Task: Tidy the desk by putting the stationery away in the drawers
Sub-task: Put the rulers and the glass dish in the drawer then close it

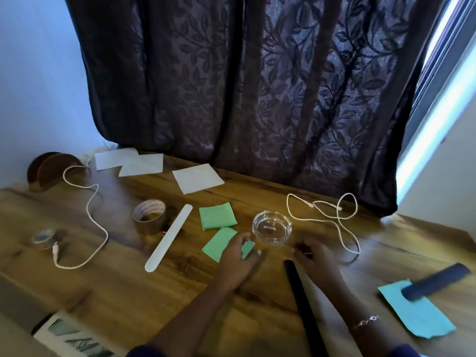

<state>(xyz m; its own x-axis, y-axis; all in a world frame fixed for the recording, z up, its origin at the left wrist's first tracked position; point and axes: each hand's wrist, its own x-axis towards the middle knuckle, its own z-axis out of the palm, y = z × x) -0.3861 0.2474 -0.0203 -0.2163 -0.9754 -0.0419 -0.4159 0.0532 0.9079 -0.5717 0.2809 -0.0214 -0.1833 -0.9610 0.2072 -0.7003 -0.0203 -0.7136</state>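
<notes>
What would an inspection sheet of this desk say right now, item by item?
Surface: wooden desk, scattered with things.
Job's things: brown tape roll, clear tape roll, white flat stick, far green square, near green square, white paper sheets, blue paper under a dark bar, long black stick.
Clutter: glass dish, wooden holder far left.
Hands: left hand rests on the near green square, fingers fairly straight; right hand curled beside the dish, hold unclear.
Cables: left white cable and right white cable, both loose on the desk.
Surroundings: dark leaf-patterned curtain, bright window strip at right; drawers: nothing seen.
</notes>
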